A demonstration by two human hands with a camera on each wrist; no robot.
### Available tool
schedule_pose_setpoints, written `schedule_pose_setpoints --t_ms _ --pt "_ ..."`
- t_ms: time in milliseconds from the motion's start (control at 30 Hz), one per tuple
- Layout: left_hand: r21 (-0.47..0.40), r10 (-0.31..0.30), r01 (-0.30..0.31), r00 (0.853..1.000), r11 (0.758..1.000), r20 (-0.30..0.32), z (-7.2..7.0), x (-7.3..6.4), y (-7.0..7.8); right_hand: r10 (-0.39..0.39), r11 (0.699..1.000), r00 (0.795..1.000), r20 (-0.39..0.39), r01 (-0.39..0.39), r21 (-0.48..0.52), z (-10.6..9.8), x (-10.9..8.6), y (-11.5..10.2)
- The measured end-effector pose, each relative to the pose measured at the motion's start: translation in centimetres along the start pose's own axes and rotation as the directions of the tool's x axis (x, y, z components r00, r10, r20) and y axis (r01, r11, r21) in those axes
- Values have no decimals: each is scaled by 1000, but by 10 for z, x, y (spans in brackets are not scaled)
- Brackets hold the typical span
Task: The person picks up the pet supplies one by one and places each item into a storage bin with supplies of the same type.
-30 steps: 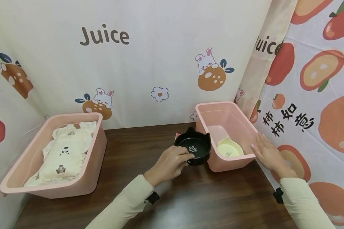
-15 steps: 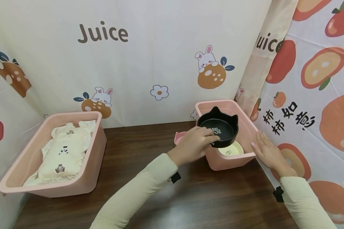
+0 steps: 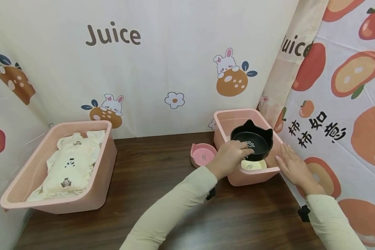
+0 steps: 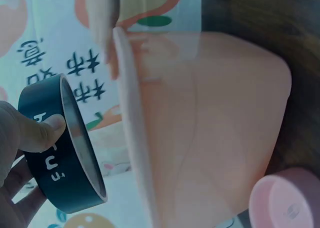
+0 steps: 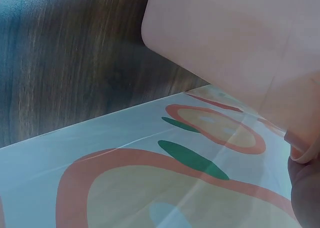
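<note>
- A cream cushion (image 3: 70,166) is being held within the left tub (image 3: 104,184); neither is being touched.
- The pink bowl (image 3: 203,155) is being supported by the table (image 3: 159,173), outside and just beside the right tub (image 3: 250,178); care is probably being called for so that it is not being nudged.
- The black bowl (image 3: 254,140) is being gripped at its near side by the left hand (image 3: 231,158) and is being held, slightly tilted, above the right tub's opening; a firmer, more level hold is likely being called for.
- The yellow bowl (image 3: 253,165) is being partly hidden beneath it, inside the right tub; gentle clearance is being advised against clinking.
- The right hand (image 3: 297,170) is being rested, fingers extended, against the tub's right side; steadying is seemingly being provided.
</note>
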State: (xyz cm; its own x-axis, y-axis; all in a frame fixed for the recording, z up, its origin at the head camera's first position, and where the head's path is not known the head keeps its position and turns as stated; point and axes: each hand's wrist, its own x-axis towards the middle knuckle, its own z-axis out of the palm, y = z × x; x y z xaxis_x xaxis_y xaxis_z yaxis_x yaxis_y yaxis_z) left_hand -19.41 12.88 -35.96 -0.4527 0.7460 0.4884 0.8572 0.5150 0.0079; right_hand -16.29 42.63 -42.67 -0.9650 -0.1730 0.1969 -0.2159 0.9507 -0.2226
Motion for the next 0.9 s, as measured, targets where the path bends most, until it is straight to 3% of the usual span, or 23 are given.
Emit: schedule_pose_setpoints --t_ms 167,400,900 --pt "33 -23 22 999 999 25 17 6 8 -7 1000 1000 -25 7 4 2 -1 1" --pt "6 -98 98 989 995 114 32 9 14 -26 999 998 -56 27 17 2 -1 0" --pt "-5 -106 109 975 994 196 54 10 13 -30 999 997 -66 31 23 3 -2 0"
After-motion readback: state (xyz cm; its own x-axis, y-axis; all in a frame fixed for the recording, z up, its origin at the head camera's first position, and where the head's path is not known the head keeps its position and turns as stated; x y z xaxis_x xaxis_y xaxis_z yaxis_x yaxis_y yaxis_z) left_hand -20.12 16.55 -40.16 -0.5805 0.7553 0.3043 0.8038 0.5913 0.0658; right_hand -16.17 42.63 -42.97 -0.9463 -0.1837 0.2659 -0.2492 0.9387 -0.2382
